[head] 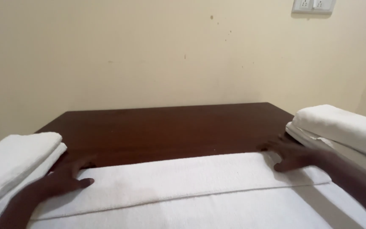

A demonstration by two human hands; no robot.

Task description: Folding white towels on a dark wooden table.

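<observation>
A white towel (183, 186) lies spread across the near part of a dark brown wooden table (170, 127), with a folded edge running left to right. My left hand (66, 178) rests flat on the towel's far left corner, fingers apart. My right hand (291, 153) presses flat on the towel's far right corner, fingers spread. Neither hand grips anything.
A stack of folded white towels (13, 163) sits at the table's left edge. Another folded white pile (344, 127) sits at the right edge. A cream wall (149, 55) stands behind the table, with a socket plate (313, 5) at the top right.
</observation>
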